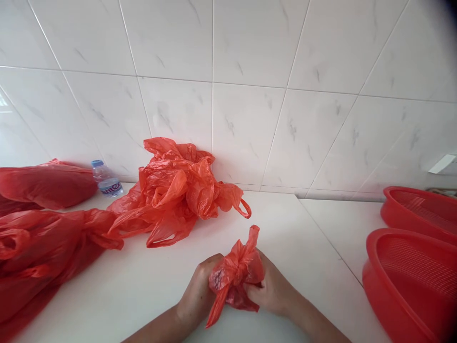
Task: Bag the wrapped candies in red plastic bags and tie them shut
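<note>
My left hand (197, 293) and my right hand (269, 288) both grip a small bunched red plastic bag (233, 276) just above the white counter (303, 247), with a loose tail hanging below. Beyond them lies a crumpled heap of thin orange-red plastic bags (174, 190), its handle loop pointing right. Neither hand touches that heap. Further left, tied and filled red plastic bags (35, 252) lie along the counter, their contents hidden.
A small water bottle (106, 180) lies against the white tiled wall (243, 128) behind the bags. Several red plastic colanders (403, 286) are stacked or set at the right, on a lower or separate white surface beyond a counter seam.
</note>
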Demonstrator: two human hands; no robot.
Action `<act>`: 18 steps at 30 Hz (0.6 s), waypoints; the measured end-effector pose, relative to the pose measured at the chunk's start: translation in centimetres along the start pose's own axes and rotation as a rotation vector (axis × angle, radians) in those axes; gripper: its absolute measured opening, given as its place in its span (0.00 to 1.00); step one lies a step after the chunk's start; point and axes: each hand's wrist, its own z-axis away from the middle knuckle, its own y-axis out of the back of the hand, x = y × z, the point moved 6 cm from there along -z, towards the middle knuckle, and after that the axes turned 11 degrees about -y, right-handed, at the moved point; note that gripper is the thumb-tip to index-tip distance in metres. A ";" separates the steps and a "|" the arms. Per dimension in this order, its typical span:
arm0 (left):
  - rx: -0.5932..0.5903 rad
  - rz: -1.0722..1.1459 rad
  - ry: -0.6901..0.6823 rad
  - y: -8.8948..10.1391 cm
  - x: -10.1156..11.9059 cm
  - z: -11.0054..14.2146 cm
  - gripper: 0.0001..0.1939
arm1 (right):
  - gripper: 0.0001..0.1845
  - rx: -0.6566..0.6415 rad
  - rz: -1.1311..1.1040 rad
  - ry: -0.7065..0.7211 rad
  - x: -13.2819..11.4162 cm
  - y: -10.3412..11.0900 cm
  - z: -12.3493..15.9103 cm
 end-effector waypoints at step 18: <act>-0.399 -1.152 -1.134 -2.5 5.1 4.6 0.25 | 0.15 0.058 -0.354 -0.044 -2.0 3.7 0.1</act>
